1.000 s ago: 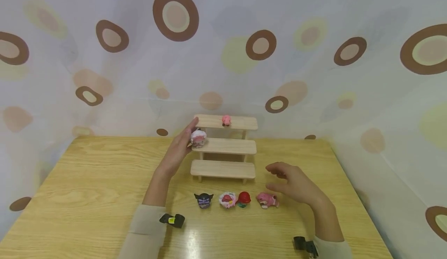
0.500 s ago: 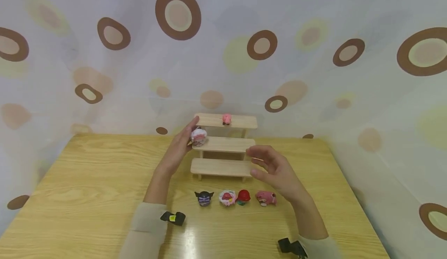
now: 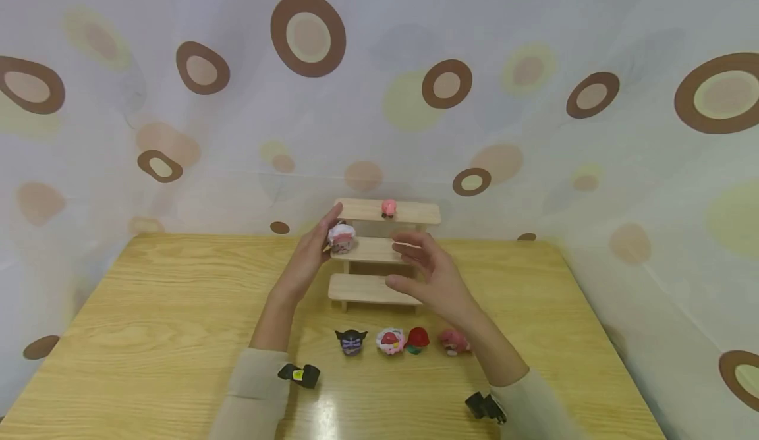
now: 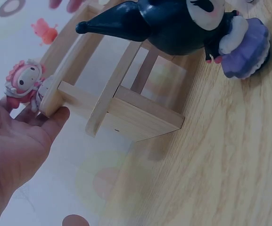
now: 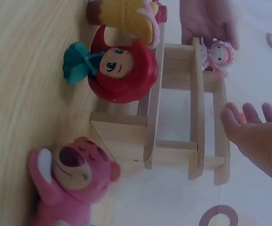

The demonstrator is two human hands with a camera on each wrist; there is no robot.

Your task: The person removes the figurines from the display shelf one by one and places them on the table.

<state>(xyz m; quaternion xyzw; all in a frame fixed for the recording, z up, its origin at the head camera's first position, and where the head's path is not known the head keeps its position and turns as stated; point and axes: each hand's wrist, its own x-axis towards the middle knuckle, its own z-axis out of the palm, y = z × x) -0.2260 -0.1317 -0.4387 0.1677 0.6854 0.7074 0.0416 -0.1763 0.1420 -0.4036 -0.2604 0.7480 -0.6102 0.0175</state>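
Pink-and-white figurine [image 3: 342,238] is touching your left hand [image 3: 305,259], fingers extended, at the left end of the middle shelf [image 3: 372,249]; your right hand [image 3: 437,278] is hovering wide near the right end. Four other figurines [image 3: 391,341] are lining the near table [image 3: 196,308].

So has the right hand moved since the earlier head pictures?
Yes: leftward against the wooden shelf in the head view. The right hand was off its right end; now it covers part of its lower boards.
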